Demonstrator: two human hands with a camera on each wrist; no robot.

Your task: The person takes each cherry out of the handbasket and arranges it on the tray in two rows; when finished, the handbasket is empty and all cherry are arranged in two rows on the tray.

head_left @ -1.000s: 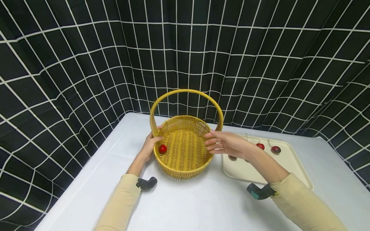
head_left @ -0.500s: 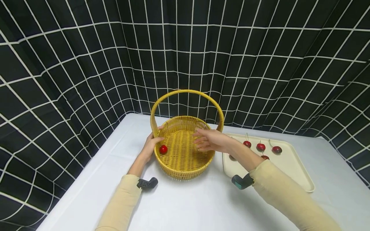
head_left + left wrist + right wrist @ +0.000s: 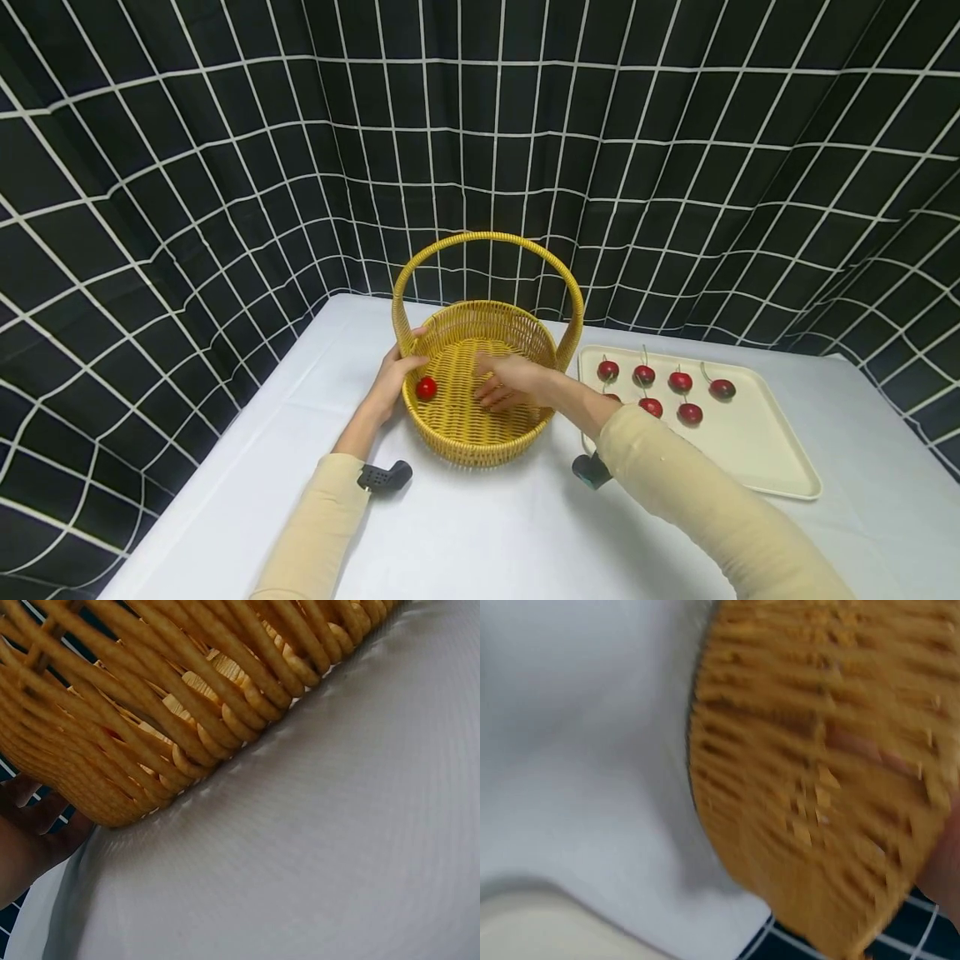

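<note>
A round yellow wicker basket (image 3: 468,433) with a tall arched handle stands on the table, and one red cherry (image 3: 426,388) lies inside it at the left. At the basket's left side my left hand (image 3: 390,379) grips the rim beside the handle's base, thumb over the edge. My right hand (image 3: 513,379) reaches over the right rim into the basket, fingers loosely extended and blurred, with nothing visible in them. The left wrist view shows the basket's woven side (image 3: 172,697) with part of my left hand (image 3: 30,832). In the right wrist view the weave (image 3: 817,765) mostly hides my right hand.
A cream tray (image 3: 772,450) at the right bears several stemmed cherries (image 3: 680,382), partly behind my right forearm. White cloth (image 3: 465,533) covers the table. A black curtain with white grid lines (image 3: 480,150) hangs close behind and at both sides.
My right hand has moved left from the basket's right rim into its inside, uncovering more cherries on the tray. The left hand keeps its grip, and the cherry in the basket stays in place.
</note>
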